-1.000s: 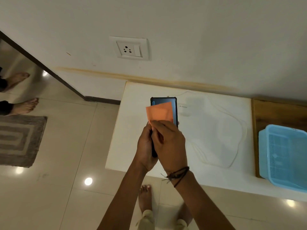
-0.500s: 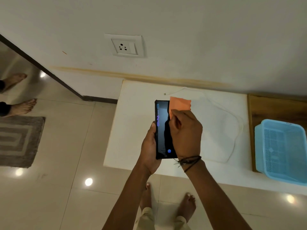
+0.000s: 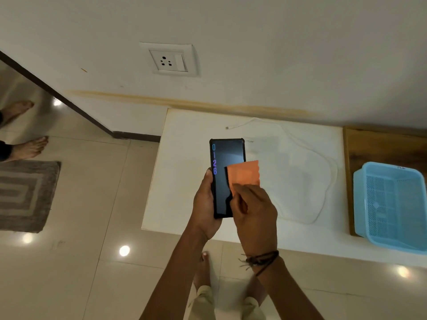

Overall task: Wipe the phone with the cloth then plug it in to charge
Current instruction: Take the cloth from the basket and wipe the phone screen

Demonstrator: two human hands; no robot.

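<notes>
Left hand [image 3: 205, 204] grips black-cased phone [image 3: 226, 176] above white tabletop [image 3: 184, 169] front-left edge; right hand [image 3: 254, 215] pinches orange cloth [image 3: 243, 175] against screen. Loose one-handed hold: phone may slip, hit floor.

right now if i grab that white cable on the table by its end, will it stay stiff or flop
Probably flop: the white cable lies in loose curving loops on the table, so it looks limp. It seems thin and light, so the rest would likely trail and drag behind its free plug end.

A: Is your phone [image 3: 225, 165] shiny?
B: Yes, smooth dark glass. Your orange cloth [image 3: 244, 175] looks soft and dull.
A: And the basket [image 3: 390, 204]?
B: Blue plastic, full of holes.
</notes>
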